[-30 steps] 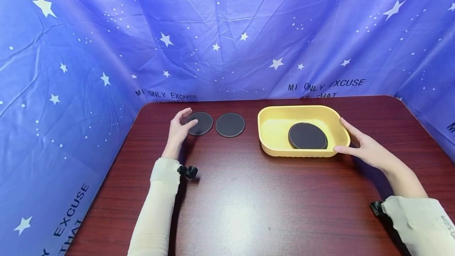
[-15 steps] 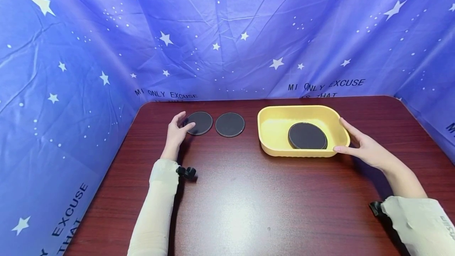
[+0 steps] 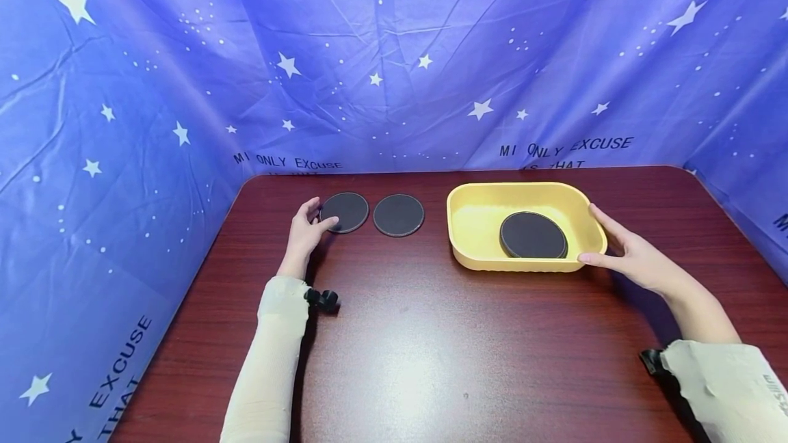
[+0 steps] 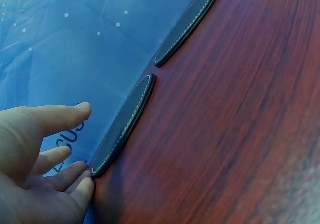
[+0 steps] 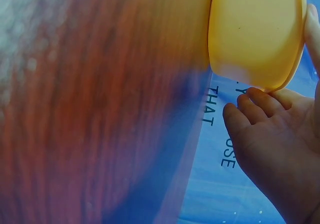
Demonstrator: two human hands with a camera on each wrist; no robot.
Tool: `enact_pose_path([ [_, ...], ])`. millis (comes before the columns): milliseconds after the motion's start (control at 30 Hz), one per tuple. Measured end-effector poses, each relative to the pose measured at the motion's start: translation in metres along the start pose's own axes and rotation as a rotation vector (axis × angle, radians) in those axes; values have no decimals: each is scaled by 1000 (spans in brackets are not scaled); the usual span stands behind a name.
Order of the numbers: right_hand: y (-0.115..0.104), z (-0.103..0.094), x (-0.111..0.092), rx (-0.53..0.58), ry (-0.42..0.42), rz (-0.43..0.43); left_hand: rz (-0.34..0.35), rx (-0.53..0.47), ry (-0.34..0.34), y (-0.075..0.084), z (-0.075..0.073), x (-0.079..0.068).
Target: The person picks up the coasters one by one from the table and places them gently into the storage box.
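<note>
My left hand [image 3: 303, 234] is beside the left one of two round black coasters [image 3: 347, 212], its fingertips at the coaster's left edge. In the left wrist view the thumb [image 4: 65, 118] stands apart above the white-stitched coaster [image 4: 125, 126], and the other fingers [image 4: 82, 191] meet its near end. A second coaster [image 3: 399, 215] lies just to the right of it. With thumb and fingers spread across its right end, my right hand [image 3: 637, 255] grips a yellow plastic basin [image 3: 477, 264]. Inside the basin rests another black coaster [image 3: 533, 235], its lower edge hidden by the front wall.
Everything sits toward the back of a dark red wood-grain table [image 3: 394, 333]. A blue curtain with white stars [image 3: 382, 53] rises behind the table and on both sides. Black wrist camera mounts [image 3: 323, 299] protrude from the sleeves.
My left hand has drawn slightly left and toward me, staying at the left coaster's edge. The right hand, the basin and the coasters keep their places.
</note>
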State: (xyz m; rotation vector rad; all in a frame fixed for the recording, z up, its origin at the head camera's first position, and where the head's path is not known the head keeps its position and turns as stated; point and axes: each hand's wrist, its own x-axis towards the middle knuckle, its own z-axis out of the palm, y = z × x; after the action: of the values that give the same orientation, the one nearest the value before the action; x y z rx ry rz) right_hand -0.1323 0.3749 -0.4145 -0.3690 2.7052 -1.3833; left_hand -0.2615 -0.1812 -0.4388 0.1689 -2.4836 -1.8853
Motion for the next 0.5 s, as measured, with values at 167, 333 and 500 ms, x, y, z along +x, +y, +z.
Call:
enact_pose_path([
  [167,-1,0,0,-4,-2,-5,-18,21,-5,-2,-1,1],
  [333,-1,-1,0,-5,0,11,-11,78,-12,-6,0,3],
  [500,0,0,0,2,2,4,-4,162,-17,-7,1,4],
])
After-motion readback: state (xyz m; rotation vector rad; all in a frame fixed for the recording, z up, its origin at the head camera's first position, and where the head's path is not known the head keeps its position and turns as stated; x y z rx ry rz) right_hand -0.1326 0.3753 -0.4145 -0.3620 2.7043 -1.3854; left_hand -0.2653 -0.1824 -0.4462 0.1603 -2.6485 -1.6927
